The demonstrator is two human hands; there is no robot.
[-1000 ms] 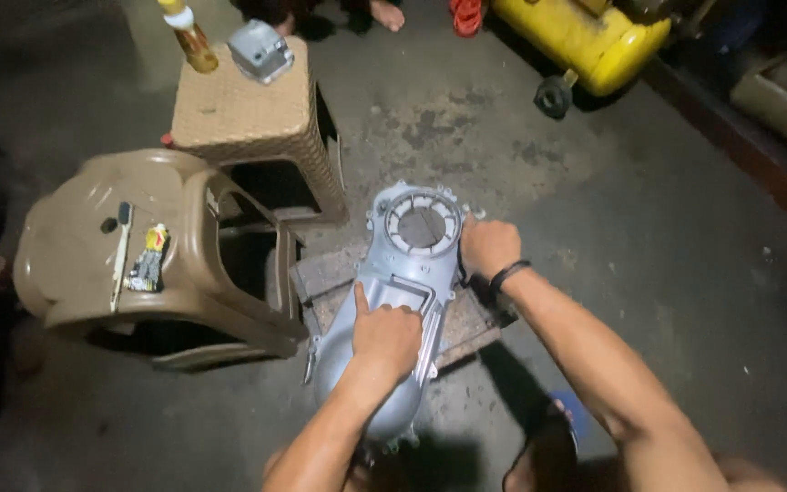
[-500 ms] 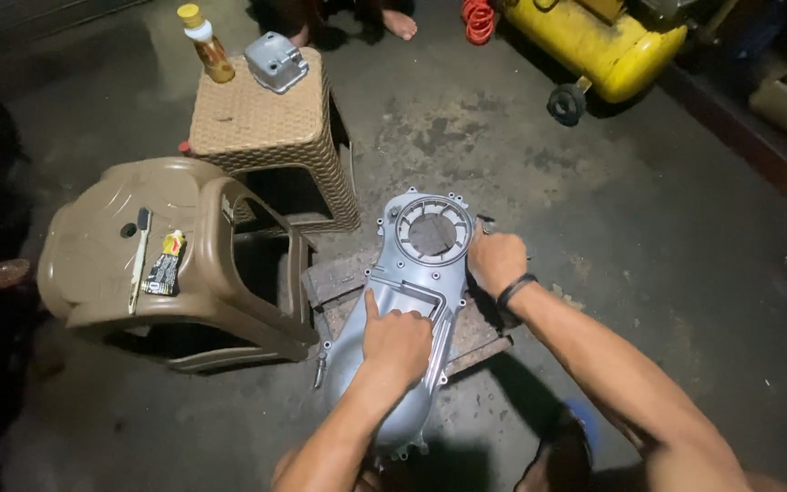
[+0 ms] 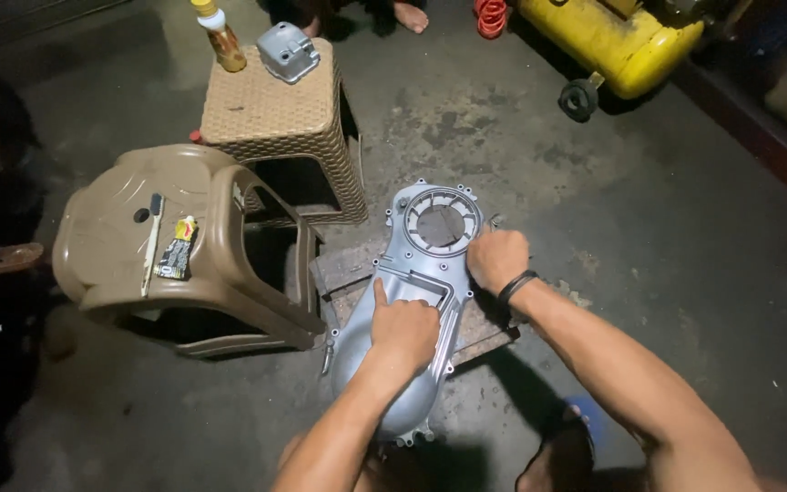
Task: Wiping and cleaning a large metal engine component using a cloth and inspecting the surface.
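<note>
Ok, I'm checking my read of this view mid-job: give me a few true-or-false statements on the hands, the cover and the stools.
1. Both hands rest on the grey metal cover. True: the left hand presses its middle and the right hand sits at its rim beside the round opening.
2. The cover lies on the woven stool. False: it lies on a flat board on the floor; the woven stool carries a bottle and a small grey metal part.
3. The right wrist wears a dark band. True.
4. The brown plastic stool stands upright. False: it lies tipped on its side, with a toothbrush and a small tube on it.
</note>
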